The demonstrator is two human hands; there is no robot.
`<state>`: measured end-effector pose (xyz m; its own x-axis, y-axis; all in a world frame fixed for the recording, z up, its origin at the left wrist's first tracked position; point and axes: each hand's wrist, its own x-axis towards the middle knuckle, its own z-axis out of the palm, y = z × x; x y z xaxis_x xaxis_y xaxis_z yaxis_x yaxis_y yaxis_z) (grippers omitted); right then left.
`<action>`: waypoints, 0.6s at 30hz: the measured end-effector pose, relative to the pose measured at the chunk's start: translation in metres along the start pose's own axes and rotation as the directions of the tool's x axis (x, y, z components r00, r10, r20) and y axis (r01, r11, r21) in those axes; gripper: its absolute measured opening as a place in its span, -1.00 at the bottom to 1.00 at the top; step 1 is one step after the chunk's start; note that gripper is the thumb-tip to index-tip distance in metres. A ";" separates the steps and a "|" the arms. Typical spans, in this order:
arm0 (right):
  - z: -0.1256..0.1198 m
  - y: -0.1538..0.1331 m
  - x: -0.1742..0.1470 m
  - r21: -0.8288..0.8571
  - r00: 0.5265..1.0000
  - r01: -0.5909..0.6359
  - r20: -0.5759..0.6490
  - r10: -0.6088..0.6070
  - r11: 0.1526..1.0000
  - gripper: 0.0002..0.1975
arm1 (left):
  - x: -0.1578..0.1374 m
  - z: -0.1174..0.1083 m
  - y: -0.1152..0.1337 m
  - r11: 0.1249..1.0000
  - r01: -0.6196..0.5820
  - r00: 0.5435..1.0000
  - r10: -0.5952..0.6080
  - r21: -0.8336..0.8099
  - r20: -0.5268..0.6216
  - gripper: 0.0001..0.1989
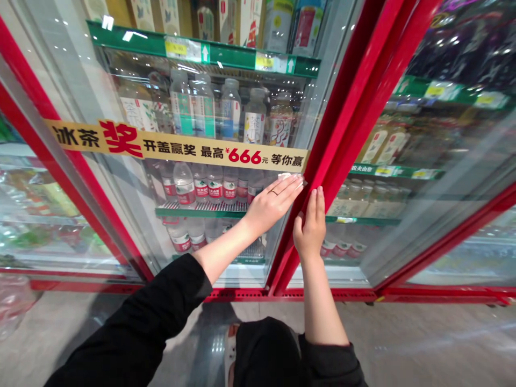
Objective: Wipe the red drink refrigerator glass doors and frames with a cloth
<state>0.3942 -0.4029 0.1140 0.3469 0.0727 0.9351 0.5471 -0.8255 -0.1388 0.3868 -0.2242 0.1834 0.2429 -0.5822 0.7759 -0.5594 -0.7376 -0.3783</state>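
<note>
Item: one tall glass cooler door (237,277), shut, centre-left of the frame, edged by glossy red metal uprights (342,115).

Item: one long pale-yellow printed strip (185,149), black and red characters, lying across the glass from the left to just past centre; it looks flat along its visible length.

Item: one small white cloth or tissue (284,176), centre of the frame, just below the strip's right end, mostly hidden under the fingers; material not certain.

Left hand (276,196), thin ring on one finger: laid flat, fingers straight and close together, over the white piece against the glass. Nothing seen pinched.

Right hand (310,226), right of centre: holds nothing visible; fingers straight and together, thumb a little apart, set against the red upright.

Behind glass: clear plastic bottles with red-and-white labels (215,185), centre; green plastic shelf edging (231,58), upper centre.

Condition of work: by my reading, wiping in progress, with the pane's right edge in hand. No smear or streak can be made out for certain, so I cannot tell which stretches are done. The piece being under the fingers suggests the job is unfinished; what remains cannot be measured from here.
</note>
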 end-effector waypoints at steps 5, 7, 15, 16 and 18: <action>-0.003 -0.001 0.001 0.017 1.000 0.000 0.022 0.000 1.000 -0.08 | -0.042 0.000 -0.005 0.984 -0.177 0.984 0.177 -0.035 -0.003 -0.51; -0.006 -0.002 0.002 0.020 1.000 -0.001 0.030 0.000 1.000 -0.08 | -0.054 -0.008 -0.010 0.978 -0.207 0.978 0.207 -0.038 -0.019 -0.50; -0.011 -0.008 0.001 0.028 0.997 -0.038 0.067 0.036 0.999 -0.03 | -0.017 -0.010 -0.011 0.997 0.026 0.998 -0.029 -0.068 -0.047 -0.49; -0.010 -0.009 0.001 0.026 0.997 -0.048 0.067 0.046 0.999 -0.03 | -0.011 -0.004 -0.008 0.997 0.031 0.998 -0.035 -0.066 -0.050 -0.51; -0.009 -0.012 -0.001 0.019 0.996 -0.064 0.063 0.063 0.998 -0.04 | -0.008 0.005 -0.004 0.998 -0.002 0.999 -0.002 -0.062 -0.050 -0.55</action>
<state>0.3804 -0.3976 0.1180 0.4275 0.0557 0.9023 0.5381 -0.8178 -0.2044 0.3915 -0.2188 0.1763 0.2040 -0.5633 0.8006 -0.6075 -0.7142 -0.3477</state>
